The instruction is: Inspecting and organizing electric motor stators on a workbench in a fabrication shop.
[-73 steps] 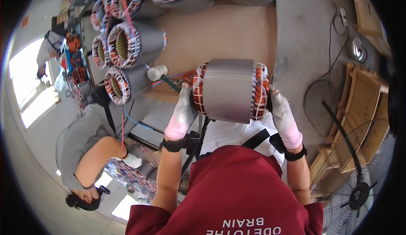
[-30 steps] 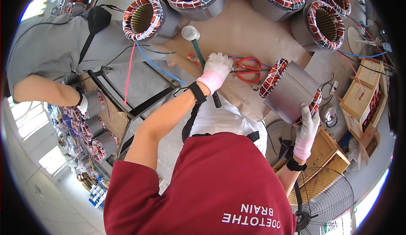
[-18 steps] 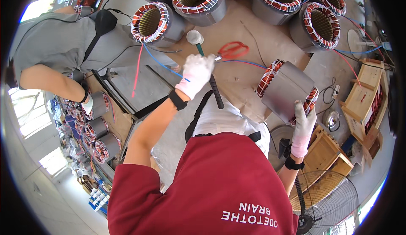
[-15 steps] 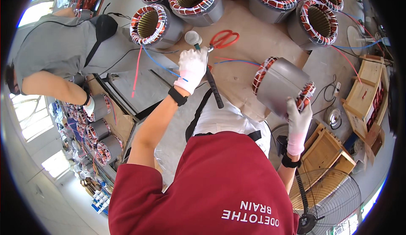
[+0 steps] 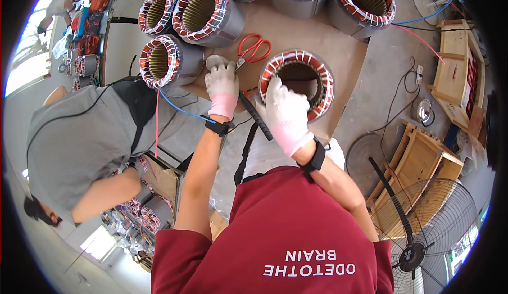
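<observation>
R hand (image 5: 286,106) at stator (image 5: 325,82) rim

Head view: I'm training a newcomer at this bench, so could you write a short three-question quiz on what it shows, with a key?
1. Multiple choice. Which hand is at the rim of the nearest stator?
A. Left
B. Right
C. Neither

2. Fill in the blank. The handle loops of the scissors are ____.

3. True or false. The left hand partly covers the mallet.

Key:
1. B: the right hand is there.
2. Red.
3. True: the mallet's pale head shows beyond the left hand, and its handle comes out on the other side.
</observation>
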A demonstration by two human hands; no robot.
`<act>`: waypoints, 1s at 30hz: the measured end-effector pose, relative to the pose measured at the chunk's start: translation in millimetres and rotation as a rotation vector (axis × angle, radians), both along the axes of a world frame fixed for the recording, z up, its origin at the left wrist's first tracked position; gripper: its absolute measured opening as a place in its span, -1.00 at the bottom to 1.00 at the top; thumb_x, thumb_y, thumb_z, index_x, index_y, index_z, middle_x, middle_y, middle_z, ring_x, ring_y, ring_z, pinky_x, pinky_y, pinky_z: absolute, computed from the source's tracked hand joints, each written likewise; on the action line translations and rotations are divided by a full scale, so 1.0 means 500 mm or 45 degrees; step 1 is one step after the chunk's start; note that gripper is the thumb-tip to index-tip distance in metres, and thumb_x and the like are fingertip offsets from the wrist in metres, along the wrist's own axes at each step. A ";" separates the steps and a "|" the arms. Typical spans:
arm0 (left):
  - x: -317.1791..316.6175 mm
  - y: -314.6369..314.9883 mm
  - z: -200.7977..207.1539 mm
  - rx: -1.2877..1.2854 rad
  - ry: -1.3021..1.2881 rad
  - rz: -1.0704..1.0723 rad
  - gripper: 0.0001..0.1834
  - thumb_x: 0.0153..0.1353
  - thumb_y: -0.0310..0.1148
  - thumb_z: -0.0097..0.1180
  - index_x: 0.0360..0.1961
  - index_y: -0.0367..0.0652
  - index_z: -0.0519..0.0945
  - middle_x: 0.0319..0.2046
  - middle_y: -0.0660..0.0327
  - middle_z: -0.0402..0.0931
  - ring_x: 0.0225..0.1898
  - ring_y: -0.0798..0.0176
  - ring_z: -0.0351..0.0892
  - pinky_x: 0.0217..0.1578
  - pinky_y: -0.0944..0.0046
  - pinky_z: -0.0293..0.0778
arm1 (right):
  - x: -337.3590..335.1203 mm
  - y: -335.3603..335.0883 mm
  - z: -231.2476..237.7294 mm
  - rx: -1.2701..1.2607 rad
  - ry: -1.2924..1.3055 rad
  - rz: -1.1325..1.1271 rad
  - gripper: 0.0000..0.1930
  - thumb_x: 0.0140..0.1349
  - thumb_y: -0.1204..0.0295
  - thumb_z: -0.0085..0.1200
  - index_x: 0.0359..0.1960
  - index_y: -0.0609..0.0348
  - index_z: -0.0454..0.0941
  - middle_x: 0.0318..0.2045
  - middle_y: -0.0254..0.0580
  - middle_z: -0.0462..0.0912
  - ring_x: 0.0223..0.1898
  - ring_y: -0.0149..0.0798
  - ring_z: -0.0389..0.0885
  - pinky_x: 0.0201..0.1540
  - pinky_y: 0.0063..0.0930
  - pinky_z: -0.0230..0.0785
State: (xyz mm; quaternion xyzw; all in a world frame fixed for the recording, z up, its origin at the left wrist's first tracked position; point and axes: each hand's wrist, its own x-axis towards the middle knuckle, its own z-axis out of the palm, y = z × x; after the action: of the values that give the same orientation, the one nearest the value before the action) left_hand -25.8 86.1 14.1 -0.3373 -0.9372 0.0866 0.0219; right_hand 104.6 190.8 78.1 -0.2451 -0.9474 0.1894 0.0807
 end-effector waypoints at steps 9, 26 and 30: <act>0.024 -0.057 0.013 0.195 -0.125 0.047 -0.73 -0.05 -0.38 0.09 -0.24 -0.04 0.50 -0.33 0.18 0.42 -0.25 0.09 0.42 -0.29 0.10 0.34 | 0.185 0.077 0.085 -0.526 0.446 0.376 -0.78 -0.24 0.54 0.12 -0.45 0.14 0.47 -0.36 -0.23 0.55 -0.28 -0.14 0.52 -0.16 -0.30 0.35; 0.095 -0.038 0.043 0.916 -0.567 -0.007 -0.82 0.02 -0.51 -0.08 -0.31 -0.18 0.48 -0.40 0.09 0.42 -0.29 -0.01 0.38 -0.24 0.09 0.32 | 0.242 0.157 -0.004 -1.052 0.177 -0.544 -0.67 0.13 0.64 -0.35 -0.08 0.38 0.36 -0.28 -0.04 0.55 -0.24 -0.27 0.53 -0.09 -0.47 0.32; 0.090 -0.025 0.050 1.081 -0.675 -0.083 -0.84 0.07 -0.50 -0.12 -0.31 -0.23 0.46 -0.40 0.06 0.41 -0.32 -0.04 0.37 -0.25 0.09 0.32 | 0.235 0.172 -0.007 -1.155 0.190 -0.525 -0.63 0.13 0.62 -0.36 -0.01 0.36 0.32 -0.22 -0.03 0.54 -0.17 -0.29 0.51 -0.05 -0.46 0.29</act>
State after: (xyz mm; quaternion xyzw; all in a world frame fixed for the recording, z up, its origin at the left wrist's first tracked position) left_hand 19.0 73.6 39.0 -0.3382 -0.8519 -0.3920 -0.0789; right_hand 221.9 276.5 74.5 -0.4234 -0.6931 0.5793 0.0691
